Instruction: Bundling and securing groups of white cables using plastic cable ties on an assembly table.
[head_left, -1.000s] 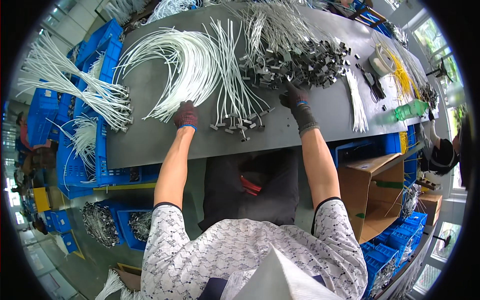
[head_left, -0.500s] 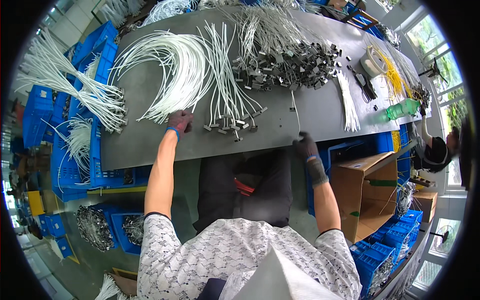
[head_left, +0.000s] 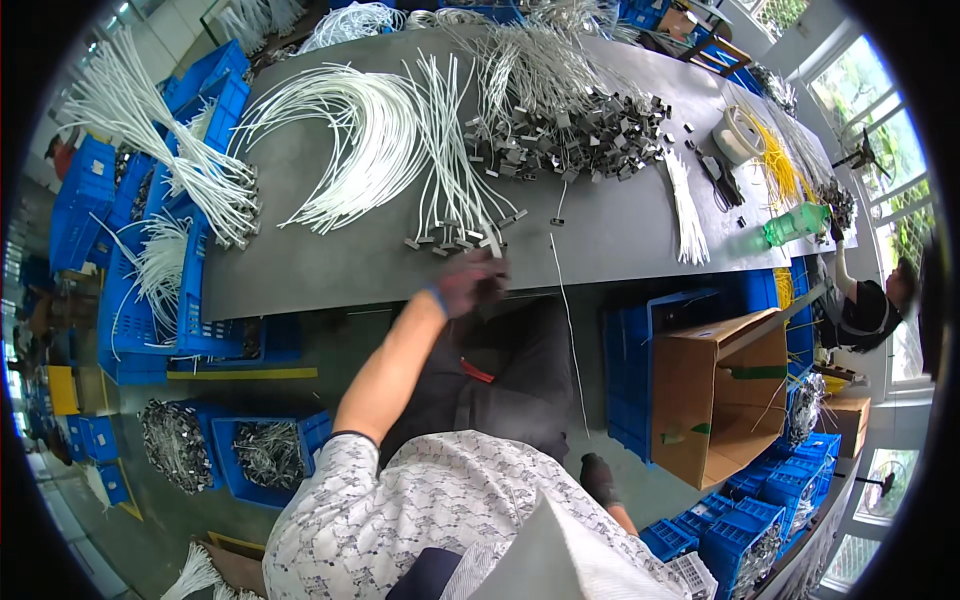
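The left hand (head_left: 472,283), in a dark glove, is hovering at the near edge of the counter (head_left: 300,270), just below the connectors (head_left: 450,240) of the white cables (head_left: 445,150). Its fingers are curling, but blur is hiding whether they are pinching anything. The right hand (head_left: 600,480), also gloved, is hanging low beside the hip, its fingers looking close together; whether it is gripping the wire (head_left: 571,335) cannot be told.

That wire is looking thin, pale and slightly bowed. Its far end is lying over the counter, while the rest is running past the edge toward the right hand, its near end showing just beside the fingers.

Compared with half a second ago, the left hand is sitting farther right, away from the white bundle (head_left: 380,140), and the right hand is lying much nearer the body.
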